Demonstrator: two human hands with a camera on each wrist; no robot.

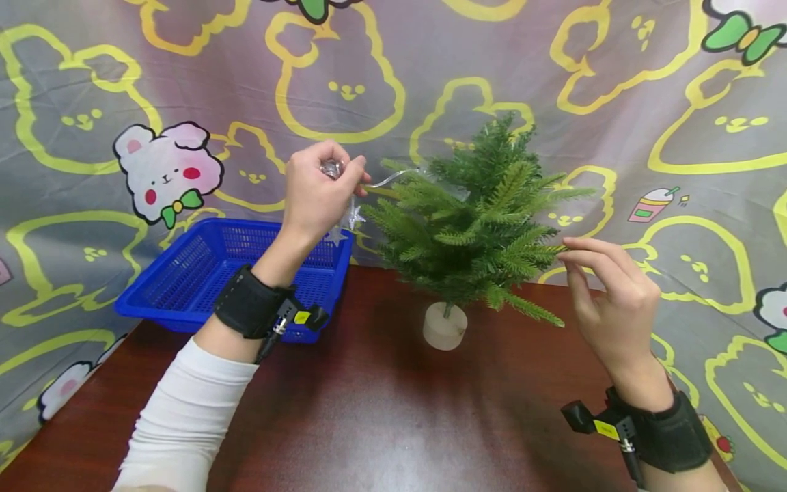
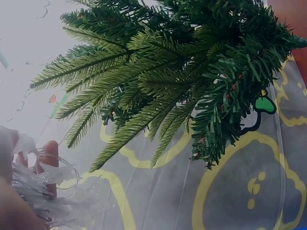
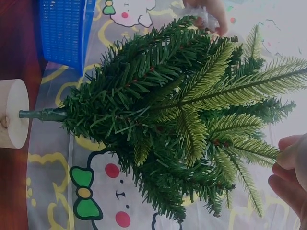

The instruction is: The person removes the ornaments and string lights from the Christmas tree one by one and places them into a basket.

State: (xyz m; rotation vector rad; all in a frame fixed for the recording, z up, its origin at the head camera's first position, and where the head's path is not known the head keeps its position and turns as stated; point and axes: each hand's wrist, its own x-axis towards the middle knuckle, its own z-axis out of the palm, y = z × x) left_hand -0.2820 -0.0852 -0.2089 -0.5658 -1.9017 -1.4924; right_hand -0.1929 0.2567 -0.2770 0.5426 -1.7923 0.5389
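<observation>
A small artificial Christmas tree [image 1: 486,212] stands upright on a round pale wooden base [image 1: 444,328]. To its left, my left hand [image 1: 321,184] grips a bunched string of clear, silvery stars [image 2: 53,191]. Two stars [image 1: 354,215] dangle below the fingers. From the fingertips a thin strand [image 1: 393,176] leads into the upper left branches, where a clear piece [image 1: 455,188] lies on the needles. On the other side, my right hand [image 1: 611,301] pinches the tip of a light green branch [image 3: 256,148] between thumb and fingers.
A blue plastic basket [image 1: 132,304] stands at the left of the dark red-brown table [image 1: 381,424]. Behind the table hangs a grey cloth [image 1: 233,89] printed with yellow outlines and cartoon rabbits. Both wrists carry black straps with small cameras.
</observation>
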